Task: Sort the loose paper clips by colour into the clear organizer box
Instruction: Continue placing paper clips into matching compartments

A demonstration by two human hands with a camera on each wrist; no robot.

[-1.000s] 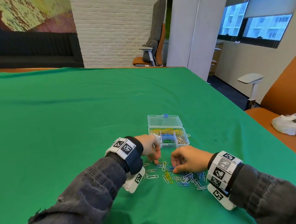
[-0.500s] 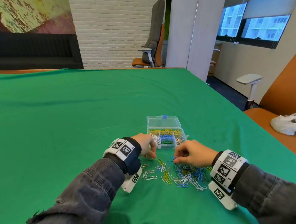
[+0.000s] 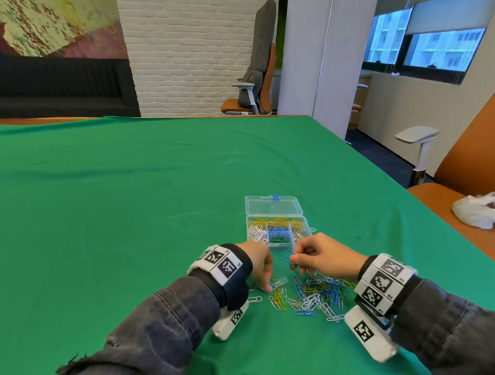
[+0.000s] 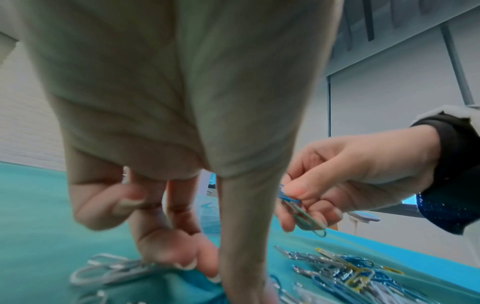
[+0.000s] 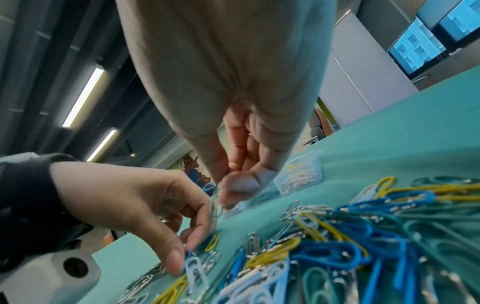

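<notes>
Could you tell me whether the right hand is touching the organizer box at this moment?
Apart. The head view shows the right hand raised above the cloth, pinching blue clips, with green cloth visible between it and the organizer box.

square coded tags on wrist bands [image 3: 226, 265], no legible text

Two hands [image 3: 322, 255], one clear organizer box [image 3: 276, 214], one pile of loose paper clips [image 3: 314, 295], uncountable
</notes>
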